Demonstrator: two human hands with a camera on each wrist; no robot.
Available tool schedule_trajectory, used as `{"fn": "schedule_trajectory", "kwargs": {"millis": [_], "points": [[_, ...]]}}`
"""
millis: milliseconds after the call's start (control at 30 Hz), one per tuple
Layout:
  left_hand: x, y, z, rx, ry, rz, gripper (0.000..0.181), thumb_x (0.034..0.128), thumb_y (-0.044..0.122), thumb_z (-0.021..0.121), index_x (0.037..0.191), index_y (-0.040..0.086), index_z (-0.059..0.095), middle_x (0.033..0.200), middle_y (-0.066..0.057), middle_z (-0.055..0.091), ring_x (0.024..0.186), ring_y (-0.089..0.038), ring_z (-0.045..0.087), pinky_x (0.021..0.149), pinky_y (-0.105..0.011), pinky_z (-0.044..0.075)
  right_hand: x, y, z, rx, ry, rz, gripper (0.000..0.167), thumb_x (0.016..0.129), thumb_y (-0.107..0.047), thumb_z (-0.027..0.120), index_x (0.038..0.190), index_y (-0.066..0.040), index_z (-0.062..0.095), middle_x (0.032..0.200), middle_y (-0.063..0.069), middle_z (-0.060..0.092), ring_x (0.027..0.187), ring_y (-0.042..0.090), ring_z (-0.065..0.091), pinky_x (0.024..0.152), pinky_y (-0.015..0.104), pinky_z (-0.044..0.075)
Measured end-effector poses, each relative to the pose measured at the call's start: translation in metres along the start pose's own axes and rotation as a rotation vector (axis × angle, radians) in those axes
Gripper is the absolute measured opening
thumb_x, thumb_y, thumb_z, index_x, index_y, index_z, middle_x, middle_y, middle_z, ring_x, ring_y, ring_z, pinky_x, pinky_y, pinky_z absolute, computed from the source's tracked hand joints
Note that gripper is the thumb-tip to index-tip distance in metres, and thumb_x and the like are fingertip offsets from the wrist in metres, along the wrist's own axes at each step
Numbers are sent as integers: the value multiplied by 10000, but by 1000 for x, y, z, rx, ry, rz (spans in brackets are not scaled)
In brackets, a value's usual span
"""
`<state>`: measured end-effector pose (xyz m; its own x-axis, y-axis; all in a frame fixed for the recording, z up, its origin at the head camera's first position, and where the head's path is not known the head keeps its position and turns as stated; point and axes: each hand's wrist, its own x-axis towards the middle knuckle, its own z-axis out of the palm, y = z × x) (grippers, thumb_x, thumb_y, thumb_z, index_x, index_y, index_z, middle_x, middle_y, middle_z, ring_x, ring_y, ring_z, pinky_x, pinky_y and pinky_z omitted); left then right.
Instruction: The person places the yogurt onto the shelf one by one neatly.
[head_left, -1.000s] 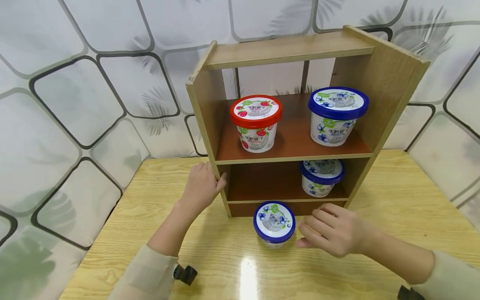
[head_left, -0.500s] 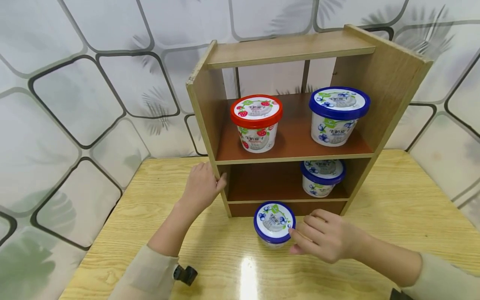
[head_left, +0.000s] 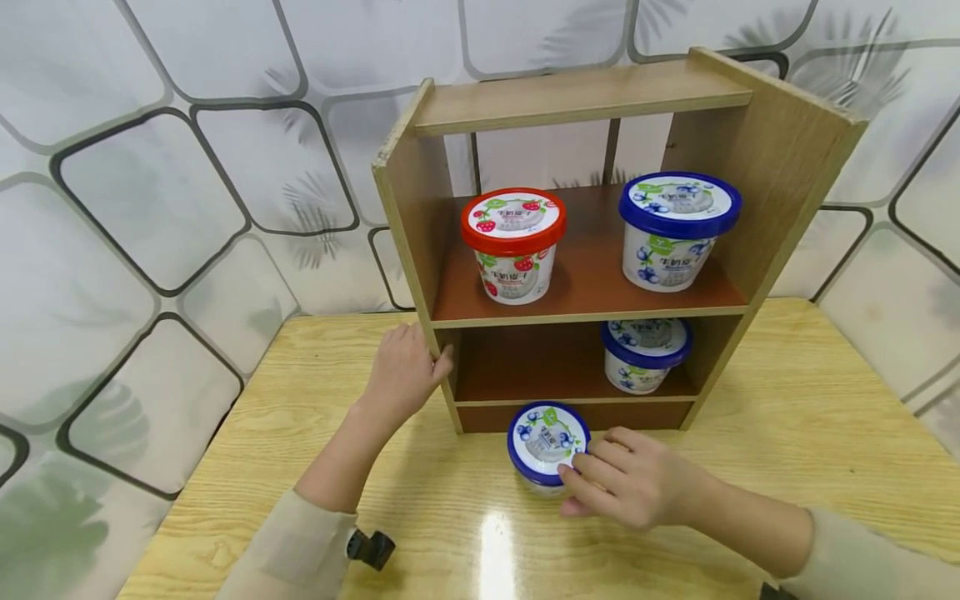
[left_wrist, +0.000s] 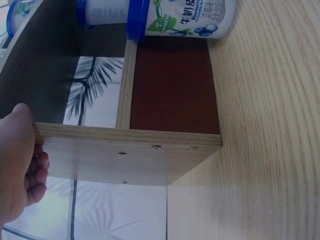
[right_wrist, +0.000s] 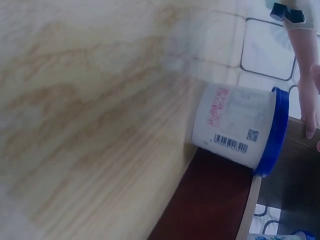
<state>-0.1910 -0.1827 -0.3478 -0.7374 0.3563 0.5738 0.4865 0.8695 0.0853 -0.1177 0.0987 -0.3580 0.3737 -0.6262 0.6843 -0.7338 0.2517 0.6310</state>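
Note:
My left hand [head_left: 405, 367] grips the left side panel of a small wooden shelf [head_left: 592, 321]; in the left wrist view, the thumb [left_wrist: 20, 117] lies at the panel's front edge and the fingers curl behind it. A blueberry tub [head_left: 547, 442] with a blue lid stands upright on the table before the shelf. Beside it is my right hand [head_left: 630, 479], fingers loosely bent, fingertips overlapping the lid's right edge in the head view. The right wrist view shows this tub [right_wrist: 235, 125] with its barcode side, and only bits of fingertips at the right edge. Whether they touch the lid, I cannot tell.
On the upper shelf stand a red-lidded strawberry tub [head_left: 513, 246] at left and a blue-lidded blueberry tub [head_left: 675, 233] at right. Another blueberry tub [head_left: 641, 354] sits at the right of the lower compartment. Behind the wooden table [head_left: 810, 400] rises a patterned wall [head_left: 225, 167].
My right hand has moved left and slightly toward me, from beside the tub until its fingertips overlap the lid. The left hand and the tubs have stayed put.

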Motion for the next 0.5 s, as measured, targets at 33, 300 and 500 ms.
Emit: {"fn": "schedule_trajectory", "kwargs": {"millis": [33, 300, 500], "points": [[0, 0, 0, -3, -2, -1, 222, 845, 217, 572, 732, 63, 459, 637, -65, 465, 668, -296, 517, 657, -419, 420, -1, -1, 1, -4, -6, 3, 358, 960, -316, 506, 749, -76, 667, 629, -15, 626, 491, 106, 536, 458, 223, 451], [0, 0, 0, -12, -7, -7, 217, 850, 222, 564, 741, 61, 465, 637, -62, 470, 675, -293, 520, 667, -420, 424, -7, -14, 8, -34, -60, 60, 374, 968, -326, 486, 762, -82, 682, 650, -11, 641, 516, 111, 555, 462, 223, 448], [0, 1, -1, -18, -20, -19, 212, 855, 212, 562, 746, 57, 468, 641, -63, 470, 670, -289, 512, 668, -414, 414, -10, -21, 13, -20, -99, 95, 376, 973, -321, 475, 767, -85, 684, 666, 0, 652, 527, 128, 573, 463, 230, 451]]}}
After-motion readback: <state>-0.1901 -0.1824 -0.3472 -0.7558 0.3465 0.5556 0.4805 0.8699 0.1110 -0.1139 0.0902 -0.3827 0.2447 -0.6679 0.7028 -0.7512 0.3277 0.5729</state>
